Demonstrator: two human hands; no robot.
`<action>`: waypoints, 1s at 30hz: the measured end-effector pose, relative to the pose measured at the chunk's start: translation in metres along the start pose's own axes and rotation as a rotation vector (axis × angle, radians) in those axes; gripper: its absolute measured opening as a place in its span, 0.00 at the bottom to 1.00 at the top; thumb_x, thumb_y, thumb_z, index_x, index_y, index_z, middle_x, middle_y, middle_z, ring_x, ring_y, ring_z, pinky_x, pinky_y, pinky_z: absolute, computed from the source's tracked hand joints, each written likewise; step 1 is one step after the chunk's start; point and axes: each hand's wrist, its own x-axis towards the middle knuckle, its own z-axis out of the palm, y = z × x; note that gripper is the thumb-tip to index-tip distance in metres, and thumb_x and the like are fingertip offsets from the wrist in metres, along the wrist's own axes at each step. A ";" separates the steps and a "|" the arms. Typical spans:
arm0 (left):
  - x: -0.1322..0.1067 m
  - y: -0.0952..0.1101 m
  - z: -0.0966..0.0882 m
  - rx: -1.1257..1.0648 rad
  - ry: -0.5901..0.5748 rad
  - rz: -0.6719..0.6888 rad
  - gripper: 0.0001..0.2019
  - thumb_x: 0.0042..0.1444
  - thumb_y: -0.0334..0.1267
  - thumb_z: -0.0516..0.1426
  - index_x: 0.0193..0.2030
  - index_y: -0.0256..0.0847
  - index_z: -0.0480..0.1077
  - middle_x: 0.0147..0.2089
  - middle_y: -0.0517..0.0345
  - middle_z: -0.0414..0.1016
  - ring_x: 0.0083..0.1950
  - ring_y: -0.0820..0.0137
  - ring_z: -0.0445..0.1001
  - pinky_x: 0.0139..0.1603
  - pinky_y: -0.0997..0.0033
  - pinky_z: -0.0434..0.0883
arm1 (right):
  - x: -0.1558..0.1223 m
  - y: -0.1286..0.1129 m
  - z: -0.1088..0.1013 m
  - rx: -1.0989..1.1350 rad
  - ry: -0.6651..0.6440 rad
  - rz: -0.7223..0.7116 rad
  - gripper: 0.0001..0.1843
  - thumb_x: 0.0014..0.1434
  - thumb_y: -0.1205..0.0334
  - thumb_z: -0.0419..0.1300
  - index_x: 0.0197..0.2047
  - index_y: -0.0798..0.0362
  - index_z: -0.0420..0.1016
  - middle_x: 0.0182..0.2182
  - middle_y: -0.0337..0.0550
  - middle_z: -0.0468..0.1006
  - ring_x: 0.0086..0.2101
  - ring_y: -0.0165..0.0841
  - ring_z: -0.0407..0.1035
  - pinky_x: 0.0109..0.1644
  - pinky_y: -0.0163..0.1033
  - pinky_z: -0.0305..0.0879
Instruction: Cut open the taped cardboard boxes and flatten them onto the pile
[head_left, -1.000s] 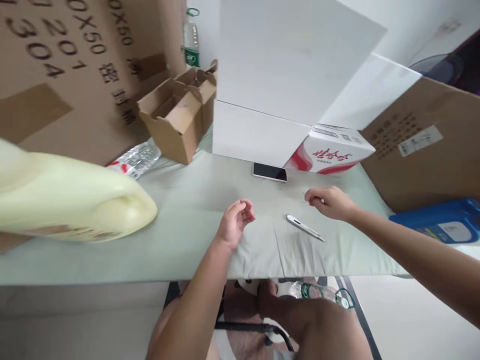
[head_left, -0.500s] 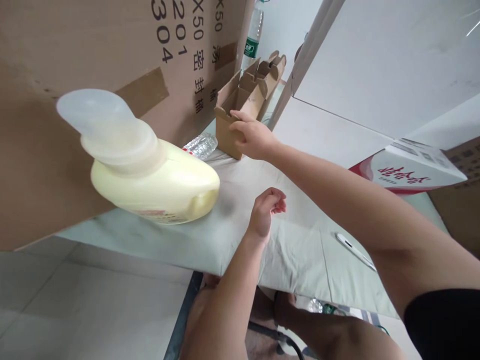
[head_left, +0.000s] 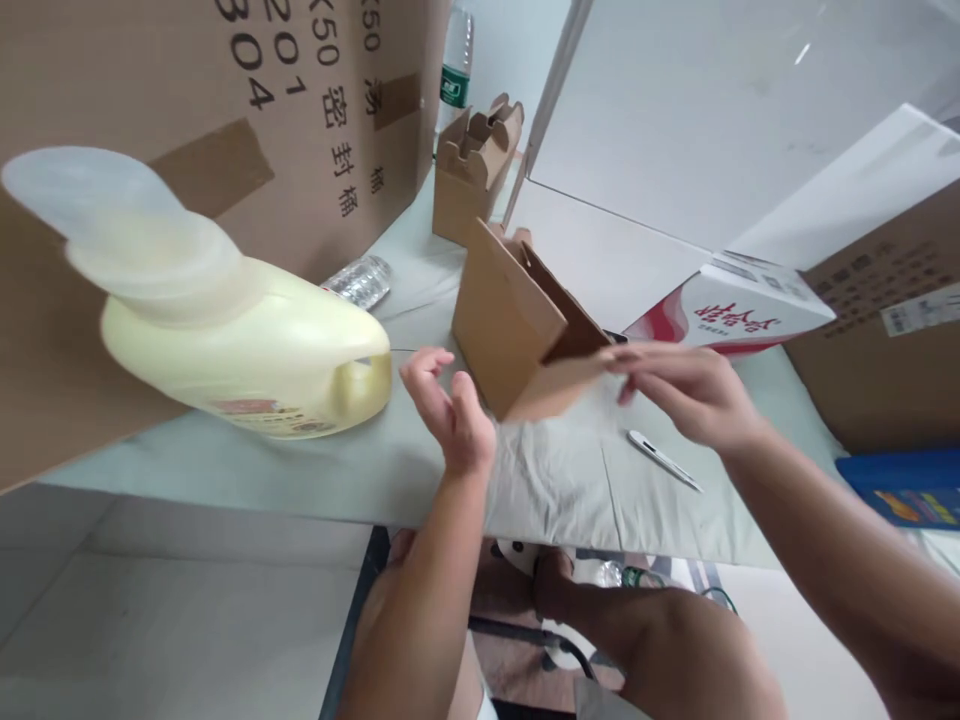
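My right hand [head_left: 686, 393] grips a small open cardboard box [head_left: 517, 325] by a flap and holds it tilted above the cloth-covered table [head_left: 315, 470]. Just left of the box, my left hand [head_left: 450, 410] is raised with its fingers apart and holds nothing. A pale yellow detergent jug [head_left: 232, 345] lies on its side to the left of that hand. A white pen-like tool [head_left: 664, 460] rests on the cloth below my right hand.
A second small cardboard box [head_left: 472, 170] stands at the back beside a large printed carton [head_left: 187, 120]. A crushed water bottle [head_left: 360, 280] lies behind the jug. White boards [head_left: 712, 120], a red-and-white box [head_left: 731, 310] and a blue item [head_left: 907, 490] fill the right.
My right hand has pulled one small cardboard box from the back of the table toward me and lifted it. My left hand rose and opened beside it.
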 end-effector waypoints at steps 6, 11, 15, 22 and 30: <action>0.005 -0.020 0.018 -0.183 -0.388 -0.292 0.22 0.66 0.51 0.51 0.61 0.45 0.71 0.68 0.49 0.73 0.73 0.58 0.67 0.73 0.57 0.62 | -0.117 -0.056 -0.019 -0.105 -0.078 -0.014 0.23 0.60 0.80 0.55 0.48 0.49 0.84 0.55 0.49 0.84 0.39 0.37 0.85 0.37 0.37 0.82; -0.007 -0.016 0.041 -0.384 -0.744 -0.282 0.23 0.67 0.55 0.52 0.56 0.43 0.77 0.61 0.47 0.80 0.68 0.54 0.74 0.70 0.54 0.68 | -0.147 -0.058 -0.011 -0.280 0.032 0.050 0.18 0.60 0.79 0.57 0.44 0.51 0.81 0.61 0.54 0.79 0.35 0.35 0.83 0.36 0.39 0.80; -0.016 -0.015 0.051 -0.393 -0.637 -0.319 0.18 0.64 0.54 0.55 0.44 0.44 0.79 0.46 0.52 0.81 0.53 0.59 0.79 0.59 0.58 0.73 | -0.148 -0.021 0.002 -0.318 0.282 0.173 0.13 0.63 0.75 0.59 0.45 0.50 0.79 0.64 0.55 0.75 0.32 0.30 0.78 0.35 0.40 0.77; -0.027 -0.022 0.062 -0.216 -0.576 -0.342 0.19 0.57 0.58 0.65 0.38 0.43 0.74 0.35 0.59 0.72 0.39 0.67 0.73 0.46 0.67 0.72 | -0.138 0.043 0.050 -0.336 0.736 0.301 0.34 0.64 0.55 0.64 0.71 0.32 0.61 0.69 0.48 0.60 0.53 0.43 0.72 0.54 0.55 0.75; -0.032 -0.032 0.069 -0.095 -0.539 -0.081 0.27 0.56 0.57 0.67 0.57 0.51 0.67 0.52 0.55 0.74 0.52 0.63 0.76 0.58 0.59 0.74 | -0.156 0.048 0.057 0.019 0.700 0.254 0.21 0.69 0.53 0.57 0.64 0.38 0.72 0.61 0.47 0.73 0.62 0.46 0.70 0.68 0.61 0.68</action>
